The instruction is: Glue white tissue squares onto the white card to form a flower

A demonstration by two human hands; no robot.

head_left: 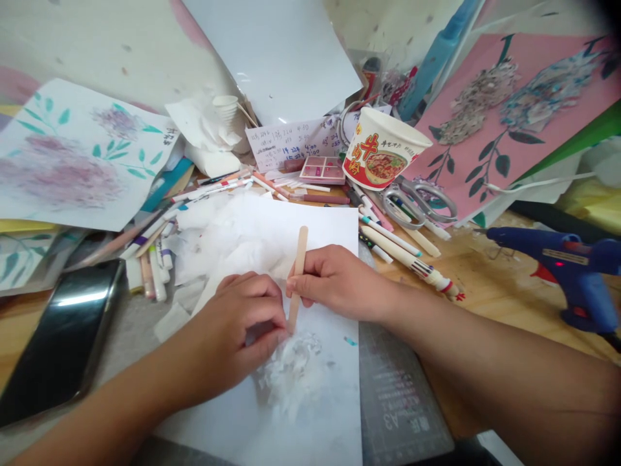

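Note:
A flat wooden craft stick (301,249) is pinched between the thumb and fingers of my right hand (332,279), tilted with its lower end down by the paper. My left hand (252,317) is closed, thumb and fingertips together right beside that lower end; whatever is between them is hidden. Below my fingertips, a ruffled white and grey patch of torn tissue (295,375) lies on a white sheet of paper (330,421). Behind my hands sits a loose heap of white fluffy material (228,226).
A grey cutting mat (407,401) is under the sheet. On the right are a blue glue gun (563,259), scissors (420,200) and a paper noodle cup (381,149). A phone (63,336) lies at left. Several pens (155,272) are scattered around, with a flower picture (72,155) behind.

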